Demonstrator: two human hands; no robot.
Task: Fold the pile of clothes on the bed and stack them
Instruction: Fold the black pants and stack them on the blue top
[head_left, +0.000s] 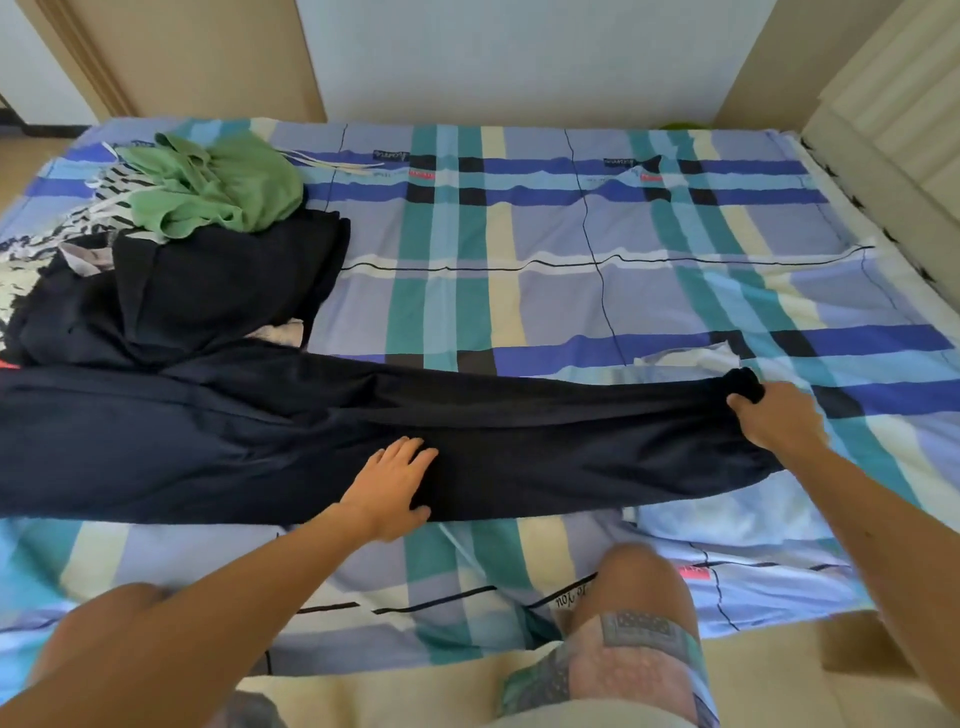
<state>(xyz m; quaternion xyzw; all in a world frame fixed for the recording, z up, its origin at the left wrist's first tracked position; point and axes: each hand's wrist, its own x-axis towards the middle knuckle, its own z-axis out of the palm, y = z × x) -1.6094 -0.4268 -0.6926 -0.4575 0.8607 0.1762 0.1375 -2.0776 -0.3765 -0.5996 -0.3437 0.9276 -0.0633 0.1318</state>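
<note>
Dark navy trousers (545, 447) lie stretched across the near part of the bed (571, 234), legs pointing right. My left hand (392, 486) presses flat on the middle of the trousers, fingers straight. My right hand (774, 415) grips the bunched leg end at the right. At the far left lies the pile of clothes: a green garment (218, 182) on top, a black garment (208, 291) below it, and a black-and-white patterned piece (104, 202) at the edge.
The bed carries a blue, teal and cream plaid sheet. A white headboard (893, 130) runs along the right side. A pale blue pillowcase (727, 519) lies near the front right. My knees press against the front edge.
</note>
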